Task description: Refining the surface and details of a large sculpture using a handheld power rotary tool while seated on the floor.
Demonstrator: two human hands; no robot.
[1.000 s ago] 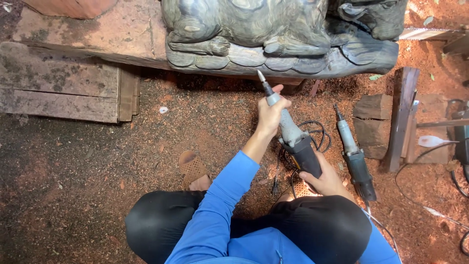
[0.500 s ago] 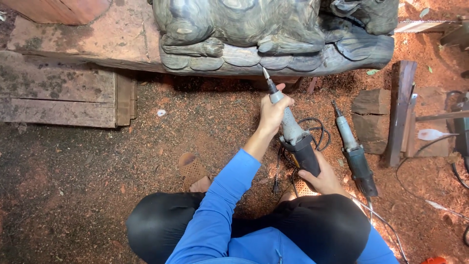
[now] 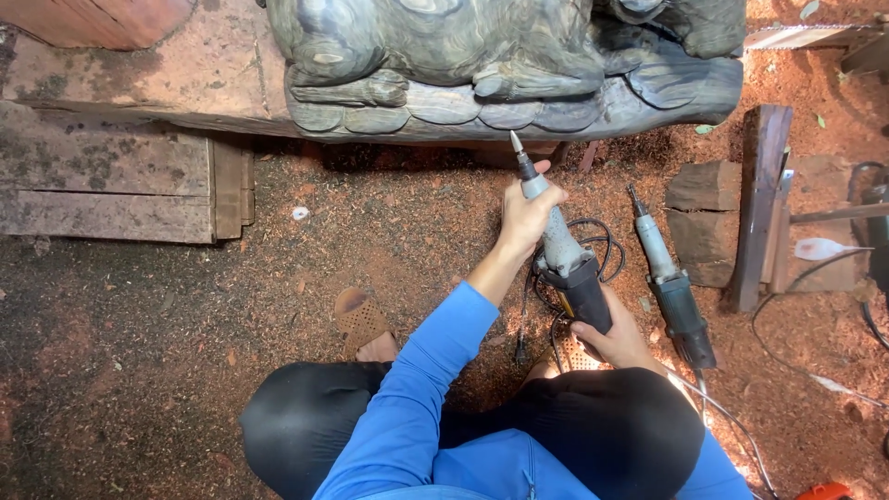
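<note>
1. So, quick count: two rotary grinder tools, one big carved wooden sculpture (image 3: 482, 65), one sandal (image 3: 359, 319) on my foot, a few wood offcuts over on the right.
2. First grinder (image 3: 562, 255) is the one I'm holding, with both hands. My left hand (image 3: 526, 215) is wrapped tight around the silver neck near the front, thumb up along it. My right hand (image 3: 619, 335) is closed around the dark rear body, down by my knee.
3. Its pointed bit (image 3: 516, 143) sticks out just past my left fingers (image 3: 546, 196) and sits right under the lower edge of the sculpture's scalloped base. Very close to the wood, but I can't tell if it's actually touching.
4. Second grinder (image 3: 671, 282) is lying on the ground just to the right of my right hand, tip pointing up toward the sculpture, nobody holding it.
5. Black cord (image 3: 593, 243) is looped in a messy coil on the ground between the two tools, partly behind the one I'm gripping.
6. Sculpture sits on a weathered reddish slab (image 3: 139, 65), with a grey plank (image 3: 102, 185) stacked beside it on the left.
7. Ground (image 3: 167, 352) is covered in reddish sawdust, thicker on the right around the wood blocks (image 3: 708, 218) and a dark upright board (image 3: 759, 204).
8. No containers in view.
</note>
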